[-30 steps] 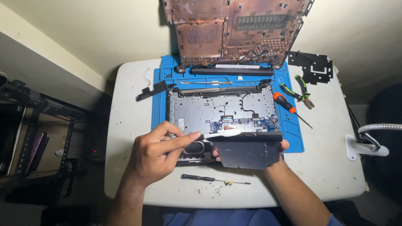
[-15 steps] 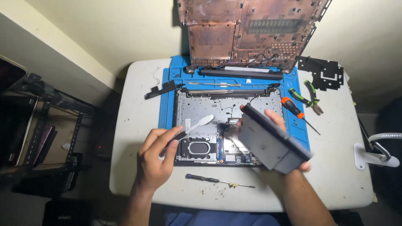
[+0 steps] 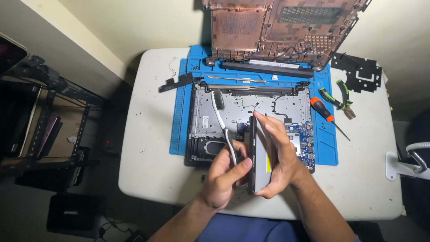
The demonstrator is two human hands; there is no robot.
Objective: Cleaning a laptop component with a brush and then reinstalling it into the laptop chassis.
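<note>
My left hand (image 3: 224, 177) grips the white handle of a toothbrush-like brush (image 3: 220, 110), its dark bristle head pointing away over the opened laptop base (image 3: 251, 107). My right hand (image 3: 280, 157) holds a flat grey optical drive (image 3: 259, 157) upright on its edge above the front of the base. The two hands touch around the drive. A blue circuit board (image 3: 303, 136) shows in the base to the right of my right hand.
The base lies on a blue work mat (image 3: 181, 112) on a white table (image 3: 148, 152). The laptop's copper-coloured cover (image 3: 277, 27) stands propped at the back. An orange-handled screwdriver (image 3: 324, 110), green pliers (image 3: 338, 98) and a black plate (image 3: 360, 74) lie right. A shelf rack (image 3: 49, 116) stands left.
My right hand lifted the drive off the base and turned it up on its edge. My left hand swung the brush from lying across the base to pointing away.
</note>
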